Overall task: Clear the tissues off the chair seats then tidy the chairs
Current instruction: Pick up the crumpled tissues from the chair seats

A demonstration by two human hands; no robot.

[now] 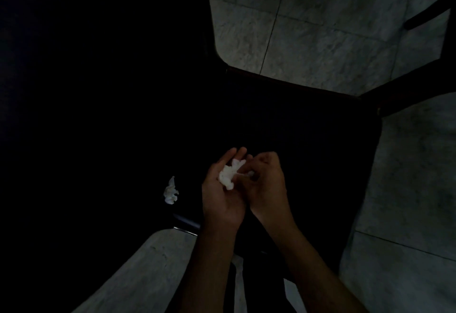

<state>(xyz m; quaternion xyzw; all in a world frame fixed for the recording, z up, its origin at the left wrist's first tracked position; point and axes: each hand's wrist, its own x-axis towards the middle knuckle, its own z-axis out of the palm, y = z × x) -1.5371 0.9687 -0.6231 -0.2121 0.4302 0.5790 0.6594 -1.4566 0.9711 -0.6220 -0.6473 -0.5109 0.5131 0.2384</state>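
Head: tissue (230,175) in both hands, above seat (308,140).

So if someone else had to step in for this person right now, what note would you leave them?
Left hand: palm up, cupping a crumpled white tissue.
Right hand: fingers curled at that same tissue, pinching it.
Both hands are over the dark chair seat.
A second crumpled tissue lies to the left on a dark surface, too dim to say which seat.
Done: one tissue picked up.
Left: collect the second tissue, get rid of both, then straighten the chairs.
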